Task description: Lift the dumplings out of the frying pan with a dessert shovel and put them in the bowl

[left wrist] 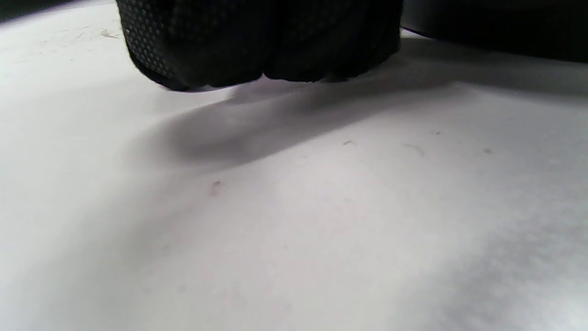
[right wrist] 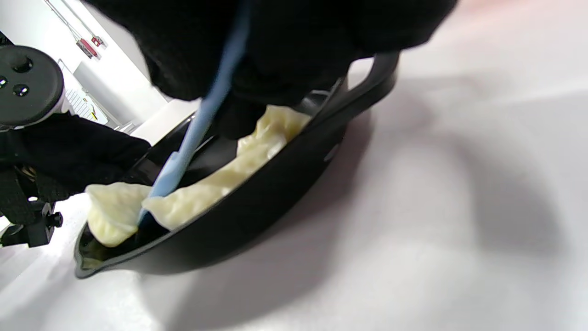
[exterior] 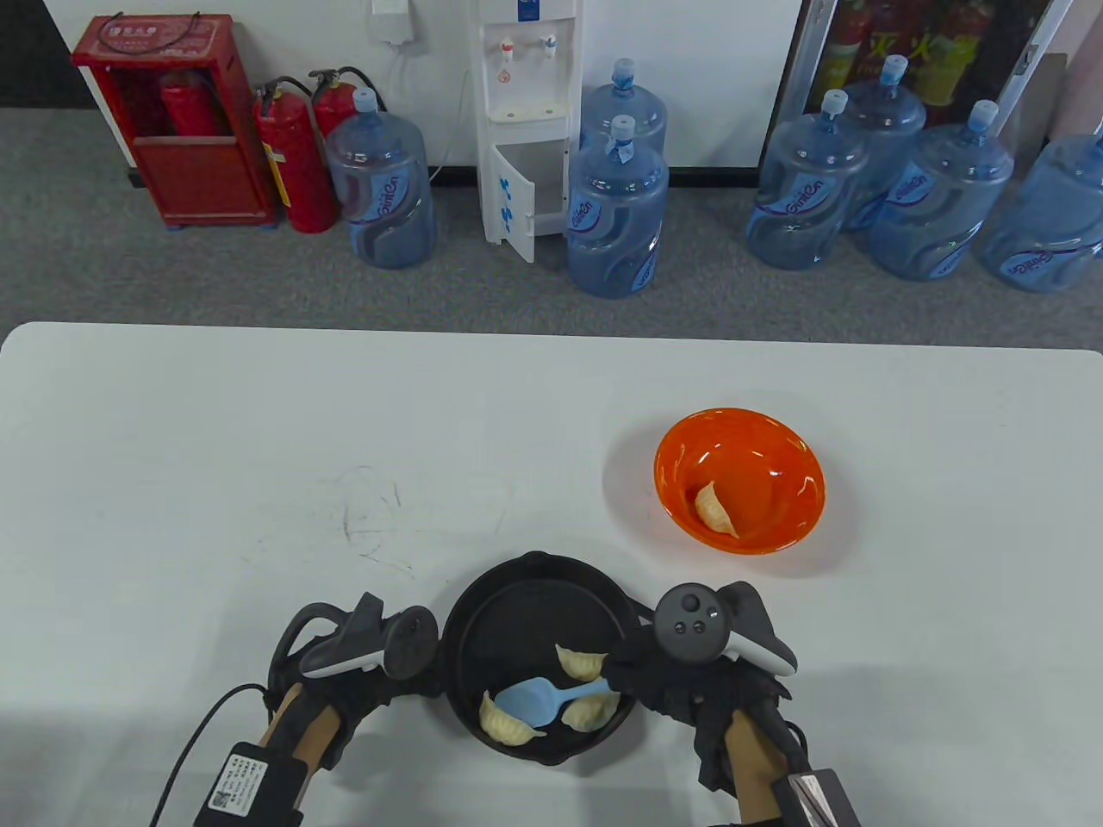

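Observation:
A black frying pan [exterior: 482, 620] sits at the table's near edge with three pale dumplings: one at the right [exterior: 582, 662], one at the front left [exterior: 508, 725], one at the front right [exterior: 593, 711]. My right hand [exterior: 638, 685] grips the handle of the blue dessert shovel [exterior: 530, 699], whose blade lies between the two front dumplings. In the right wrist view the shovel [right wrist: 202, 115] slants down to a dumpling [right wrist: 115, 211]. My left hand [exterior: 405, 676] is fisted at the pan's left side, its handle hidden beneath. The orange bowl [exterior: 758, 448] holds one dumpling [exterior: 715, 510].
The bowl stands to the far right of the pan, with bare white table [exterior: 258, 474] to the left and behind. A loop handle [right wrist: 381, 78] sticks out of the pan beside my right hand. Cables trail from both wrists at the near edge.

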{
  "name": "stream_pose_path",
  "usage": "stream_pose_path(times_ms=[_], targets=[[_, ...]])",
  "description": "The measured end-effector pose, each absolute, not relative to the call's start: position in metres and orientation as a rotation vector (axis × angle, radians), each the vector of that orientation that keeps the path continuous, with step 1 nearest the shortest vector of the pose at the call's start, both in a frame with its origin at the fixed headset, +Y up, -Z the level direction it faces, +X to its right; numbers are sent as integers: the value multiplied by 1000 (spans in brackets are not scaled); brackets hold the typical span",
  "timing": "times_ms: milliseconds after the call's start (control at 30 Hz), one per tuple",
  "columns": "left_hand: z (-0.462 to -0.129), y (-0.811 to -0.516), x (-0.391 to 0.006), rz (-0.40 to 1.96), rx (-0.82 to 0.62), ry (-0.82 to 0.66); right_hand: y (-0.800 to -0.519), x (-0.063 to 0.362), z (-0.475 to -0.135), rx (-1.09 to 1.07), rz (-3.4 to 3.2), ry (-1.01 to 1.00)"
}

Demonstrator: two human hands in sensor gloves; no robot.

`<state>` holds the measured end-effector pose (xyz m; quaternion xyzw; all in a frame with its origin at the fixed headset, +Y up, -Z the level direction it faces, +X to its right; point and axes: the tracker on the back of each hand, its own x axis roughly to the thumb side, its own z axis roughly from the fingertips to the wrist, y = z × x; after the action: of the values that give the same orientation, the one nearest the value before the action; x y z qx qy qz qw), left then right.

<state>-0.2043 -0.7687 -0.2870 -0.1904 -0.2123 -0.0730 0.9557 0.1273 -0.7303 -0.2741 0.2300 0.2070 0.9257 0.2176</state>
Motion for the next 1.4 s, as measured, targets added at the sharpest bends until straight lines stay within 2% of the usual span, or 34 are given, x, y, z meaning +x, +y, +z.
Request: stream_pose_path(times_ms=[300,833,1400], targets=[[-287,-768,-204,-148,-386,-431,-728,131,-274,650,2552,550],[-287,-768,-204,-149,-385,-431,-728,109,-268,729,2622,483],[-287,-768,-204,-150,-388,-432,-739,133,-280,587,2409,611]])
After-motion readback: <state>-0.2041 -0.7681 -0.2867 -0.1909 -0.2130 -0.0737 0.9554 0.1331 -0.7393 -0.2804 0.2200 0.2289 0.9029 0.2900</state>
